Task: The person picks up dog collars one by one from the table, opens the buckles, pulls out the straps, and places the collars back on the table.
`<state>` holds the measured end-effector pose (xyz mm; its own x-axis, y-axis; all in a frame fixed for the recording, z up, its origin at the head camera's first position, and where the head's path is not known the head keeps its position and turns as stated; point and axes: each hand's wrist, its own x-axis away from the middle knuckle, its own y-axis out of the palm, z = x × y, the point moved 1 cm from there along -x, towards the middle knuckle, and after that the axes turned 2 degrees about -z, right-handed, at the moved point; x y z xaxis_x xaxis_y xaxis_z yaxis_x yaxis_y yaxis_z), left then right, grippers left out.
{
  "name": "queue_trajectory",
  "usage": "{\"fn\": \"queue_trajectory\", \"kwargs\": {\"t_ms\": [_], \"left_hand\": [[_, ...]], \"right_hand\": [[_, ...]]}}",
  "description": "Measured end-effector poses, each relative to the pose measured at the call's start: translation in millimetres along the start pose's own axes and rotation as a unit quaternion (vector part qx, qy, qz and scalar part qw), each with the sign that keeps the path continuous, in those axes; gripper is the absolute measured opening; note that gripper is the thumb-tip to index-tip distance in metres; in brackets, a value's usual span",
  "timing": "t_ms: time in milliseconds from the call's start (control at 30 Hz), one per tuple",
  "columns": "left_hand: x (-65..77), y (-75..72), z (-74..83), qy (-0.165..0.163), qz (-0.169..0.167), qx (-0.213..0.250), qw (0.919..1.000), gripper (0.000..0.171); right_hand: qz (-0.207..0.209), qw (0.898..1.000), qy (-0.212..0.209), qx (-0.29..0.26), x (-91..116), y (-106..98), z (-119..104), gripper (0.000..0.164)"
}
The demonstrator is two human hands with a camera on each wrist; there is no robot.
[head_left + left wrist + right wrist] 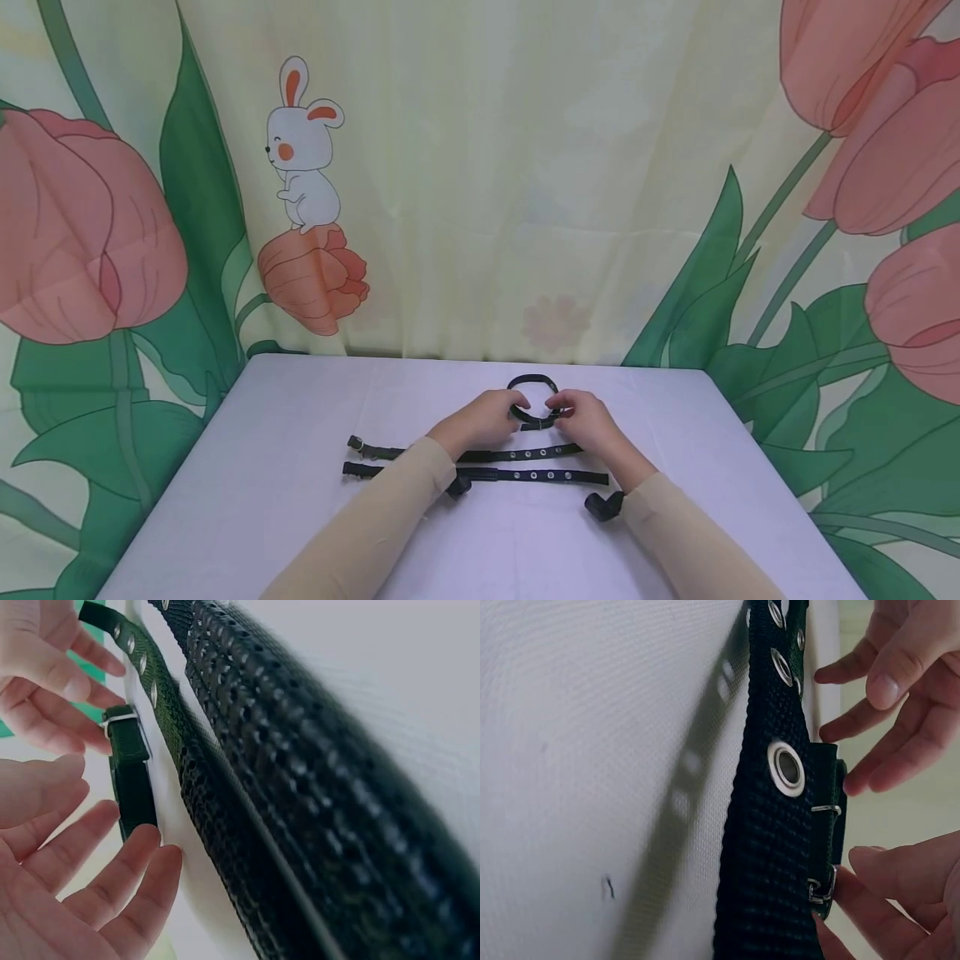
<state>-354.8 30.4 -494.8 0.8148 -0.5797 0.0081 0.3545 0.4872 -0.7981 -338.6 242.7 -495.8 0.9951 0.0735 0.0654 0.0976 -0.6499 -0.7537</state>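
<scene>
A black collar [534, 378], buckled into a loop, lies towards the back of the table. My left hand [491, 417] is at its left side, and in the left wrist view the loosely bent fingers [154, 889] reach the strap's edge. My right hand [588, 425] is at the loop's right side. In the right wrist view its thumb and fingertips are right at the metal buckle [825, 889], without closing round the strap. Nearer to me, two black collars [536, 455] [547, 476] lie straight, side by side, with metal eyelets towards their right ends.
The white-covered table [247, 517] ends at a curtain [480, 208] printed with tulips and a rabbit. Dark wrist cameras [603, 505] sit under both forearms, close to the straight collars. Braided padding [300, 772] shows on the straight collars in the left wrist view.
</scene>
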Motion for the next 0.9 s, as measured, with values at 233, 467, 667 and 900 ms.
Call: {"fn": "queue_trajectory", "kwargs": {"t_ms": [233,467,667,900], "left_hand": [[-4.4,4.6,-0.9,-0.013,-0.006,0.003,0.9999,0.038],[-7.1,6.1,-1.8,-0.027,-0.012,0.001,0.9996,0.039],[-8.0,6.4,-0.9,-0.026,-0.007,0.002,0.9996,0.04],[-8.8,7.9,3.7,-0.023,-0.006,-0.003,0.9997,0.035]], "right_hand": [[-0.012,1.0,0.012,0.024,-3,4,0,0.03],[-0.025,0.998,0.005,0.05,-8,4,-2,0.028],[-0.027,0.997,-0.001,0.069,-11,6,-3,0.025],[-0.021,0.994,-0.019,0.108,-10,12,-4,0.019]]}}
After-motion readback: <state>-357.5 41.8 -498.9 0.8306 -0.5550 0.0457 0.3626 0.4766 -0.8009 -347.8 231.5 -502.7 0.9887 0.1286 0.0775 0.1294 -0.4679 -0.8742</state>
